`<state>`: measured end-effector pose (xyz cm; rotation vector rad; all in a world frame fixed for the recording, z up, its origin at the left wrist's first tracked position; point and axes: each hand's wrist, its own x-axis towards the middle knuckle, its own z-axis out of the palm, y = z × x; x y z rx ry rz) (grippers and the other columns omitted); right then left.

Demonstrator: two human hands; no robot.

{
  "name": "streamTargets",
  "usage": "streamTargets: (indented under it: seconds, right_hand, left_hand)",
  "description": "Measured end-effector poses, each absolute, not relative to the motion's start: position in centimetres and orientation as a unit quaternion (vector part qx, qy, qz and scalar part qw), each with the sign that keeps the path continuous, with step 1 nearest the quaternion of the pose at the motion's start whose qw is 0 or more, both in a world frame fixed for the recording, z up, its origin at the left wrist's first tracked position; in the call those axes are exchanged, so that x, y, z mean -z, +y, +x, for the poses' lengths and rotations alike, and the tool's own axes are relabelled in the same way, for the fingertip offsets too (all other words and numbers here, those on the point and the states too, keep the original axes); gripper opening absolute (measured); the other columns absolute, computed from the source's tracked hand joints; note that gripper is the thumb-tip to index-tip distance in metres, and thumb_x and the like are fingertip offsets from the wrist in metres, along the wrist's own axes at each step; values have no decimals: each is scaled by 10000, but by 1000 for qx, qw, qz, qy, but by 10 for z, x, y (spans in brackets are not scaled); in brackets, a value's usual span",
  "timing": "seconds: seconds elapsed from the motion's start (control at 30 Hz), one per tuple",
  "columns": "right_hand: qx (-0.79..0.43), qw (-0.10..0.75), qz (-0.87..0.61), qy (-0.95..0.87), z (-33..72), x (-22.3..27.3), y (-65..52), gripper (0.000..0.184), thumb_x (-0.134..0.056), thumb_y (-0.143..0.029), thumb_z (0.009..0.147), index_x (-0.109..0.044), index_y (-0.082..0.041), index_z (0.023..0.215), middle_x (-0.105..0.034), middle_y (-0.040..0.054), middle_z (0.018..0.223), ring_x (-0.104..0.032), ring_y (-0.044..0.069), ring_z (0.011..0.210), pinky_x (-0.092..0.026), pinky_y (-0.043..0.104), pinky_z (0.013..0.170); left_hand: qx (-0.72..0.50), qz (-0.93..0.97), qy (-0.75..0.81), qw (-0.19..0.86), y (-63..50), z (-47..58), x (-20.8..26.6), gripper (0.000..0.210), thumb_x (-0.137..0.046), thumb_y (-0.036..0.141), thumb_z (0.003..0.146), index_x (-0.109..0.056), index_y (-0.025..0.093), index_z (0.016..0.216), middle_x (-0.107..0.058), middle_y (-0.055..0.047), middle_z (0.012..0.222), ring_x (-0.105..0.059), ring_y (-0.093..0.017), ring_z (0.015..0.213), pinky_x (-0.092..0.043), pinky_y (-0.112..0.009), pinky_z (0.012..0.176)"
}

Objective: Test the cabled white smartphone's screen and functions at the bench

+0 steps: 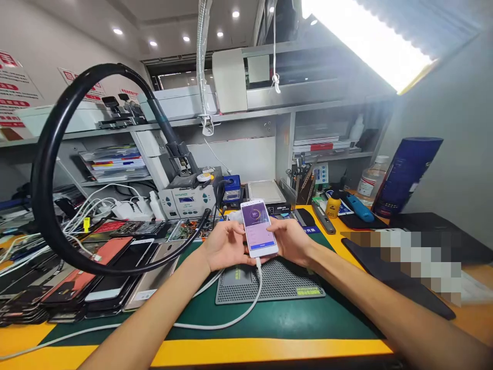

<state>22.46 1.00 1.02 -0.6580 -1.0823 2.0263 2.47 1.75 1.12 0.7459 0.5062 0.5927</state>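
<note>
A white smartphone (259,231) is held upright between my two hands, its lit screen facing me with a round gauge on purple. My left hand (225,244) grips its left edge, thumb at the side and fingers behind. On the opposite edge my right hand (290,239) is closed too, its thumb by the screen and its other fingers partly hidden behind the phone. A white charging cable (259,288) is plugged into the phone's bottom end and curves down to the left. Below the hands lies a grey perforated repair mat (285,282) on a green work mat (308,318).
Stacked phones (115,267) fill the left side, under a thick black hose (42,180) looping from a soldering station (188,200). A yellow bottle (333,205), a blue tool (360,207) and a clear bottle (372,180) stand at right. A bright lamp (370,41) hangs overhead.
</note>
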Motion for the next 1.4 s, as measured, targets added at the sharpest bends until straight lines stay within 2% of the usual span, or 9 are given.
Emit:
streamTargets:
  seconds: [0.23, 0.43, 0.5, 0.67, 0.87, 0.93, 1.03, 1.3, 1.4]
  right_hand:
    - [-737, 361, -316, -476, 221, -10, 7, 504, -564, -67, 613, -574, -189, 1103, -726, 66, 958, -710, 244, 751, -616, 418, 595]
    - [-734, 358, -307, -488, 222, -8, 9, 495, -586, -65, 607, -573, -200, 1083, -728, 69, 962, -716, 262, 769, -619, 414, 560]
    - [-731, 362, -310, -488, 222, -8, 9, 495, -593, -67, 614, -572, -201, 1090, -728, 73, 970, -718, 270, 777, -619, 417, 548]
    - [-725, 373, -340, -470, 221, -4, 10, 434, -638, -119, 688, -572, -207, 1108, -724, 73, 974, -714, 254, 727, -613, 400, 509]
    - [-715, 389, -347, -467, 220, 4, 15, 270, -649, -216, 819, -588, -229, 1082, -728, 52, 962, -720, 225, 759, -619, 358, 575]
    - [-713, 388, -357, -461, 219, 4, 15, 231, -624, -249, 844, -581, -229, 1070, -724, 52, 952, -718, 240, 758, -614, 372, 537]
    - [-712, 385, -373, -453, 217, 1, 13, 229, -589, -285, 863, -563, -230, 1084, -712, 49, 912, -708, 262, 724, -590, 391, 446]
    - [-707, 391, -398, -434, 212, -4, 11, 227, -494, -304, 923, -576, -199, 1107, -705, 61, 862, -687, 252, 662, -574, 388, 414]
    - [-734, 368, -379, -428, 215, -5, 11, 306, -409, -361, 972, -598, -161, 1108, -720, 104, 913, -694, 259, 699, -582, 392, 442]
  left_hand:
    - [-278, 350, 238, 863, 18, 25, -5, 388, -541, 223, 628, -571, 148, 1007, -650, -98, 880, -629, -284, 780, -512, -427, 663]
    - [-284, 359, 222, 861, 17, 25, -4, 318, -530, 254, 654, -567, 154, 953, -657, -143, 960, -636, -310, 811, -488, -393, 626]
    - [-274, 358, 213, 867, 17, 24, -3, 355, -531, 272, 663, -570, 149, 994, -657, -162, 991, -641, -323, 829, -485, -393, 633]
    - [-255, 345, 189, 883, 16, 25, -2, 496, -528, 299, 682, -550, 142, 1153, -647, -170, 1064, -648, -334, 884, -518, -435, 697]
    - [-259, 333, 178, 889, 15, 27, -2, 521, -517, 308, 704, -546, 103, 1181, -644, -184, 1061, -641, -332, 927, -548, -446, 715]
    - [-263, 337, 186, 885, 14, 28, -2, 506, -519, 314, 706, -549, 97, 1162, -650, -181, 1019, -650, -332, 878, -543, -429, 675]
    - [-269, 349, 203, 874, 13, 29, -1, 481, -512, 320, 717, -538, 110, 1149, -659, -173, 964, -661, -328, 791, -521, -399, 617]
    - [-274, 371, 212, 862, 11, 31, 0, 499, -476, 333, 746, -505, 128, 1200, -662, -178, 975, -673, -371, 793, -486, -363, 582]
    - [-268, 383, 208, 859, 13, 31, 1, 480, -458, 352, 758, -513, 108, 1168, -661, -190, 955, -670, -359, 779, -485, -360, 588]
